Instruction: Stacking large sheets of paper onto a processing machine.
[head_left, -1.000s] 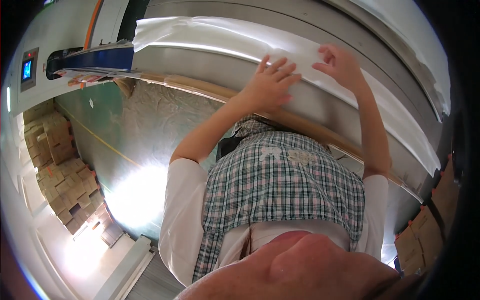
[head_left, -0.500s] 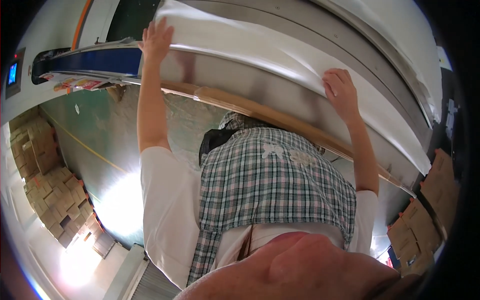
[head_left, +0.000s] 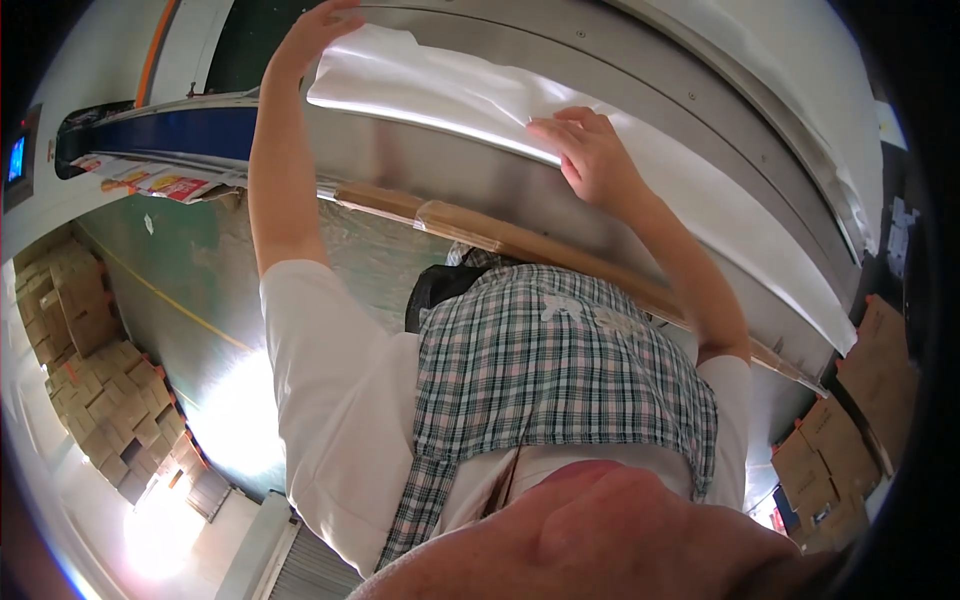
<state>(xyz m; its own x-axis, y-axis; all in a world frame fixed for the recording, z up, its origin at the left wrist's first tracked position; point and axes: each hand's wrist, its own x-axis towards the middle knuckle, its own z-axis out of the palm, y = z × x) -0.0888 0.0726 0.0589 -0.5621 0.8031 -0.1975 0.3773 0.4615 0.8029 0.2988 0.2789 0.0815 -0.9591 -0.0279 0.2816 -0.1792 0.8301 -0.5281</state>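
Observation:
A long, shiny white sheet [head_left: 430, 90] lies along the metal work surface [head_left: 440, 157]; I cannot tell whether it is film or cloth. My left hand [head_left: 312, 35] reaches to the sheet's far left corner with its fingers stretched out, partly at the picture's upper edge. Farther right, my right hand [head_left: 592, 155] rests its fingertips on the sheet, the thumb held apart from the fingers. Creases in the sheet run toward those fingertips. The sheet's right end narrows away toward the far right end of the surface.
A brown cardboard strip [head_left: 480, 228] edges the near side of the surface, close to my checked apron [head_left: 560, 370]. Leftward are a blue panel [head_left: 180, 133] and a lit screen [head_left: 17, 157]. Cardboard boxes stand stacked at left [head_left: 110, 400] and right [head_left: 815, 450].
My left hand has moved farther away, to the sheet's far corner. My right hand has slid left along the sheet, and the sheet's creases and left end have shifted.

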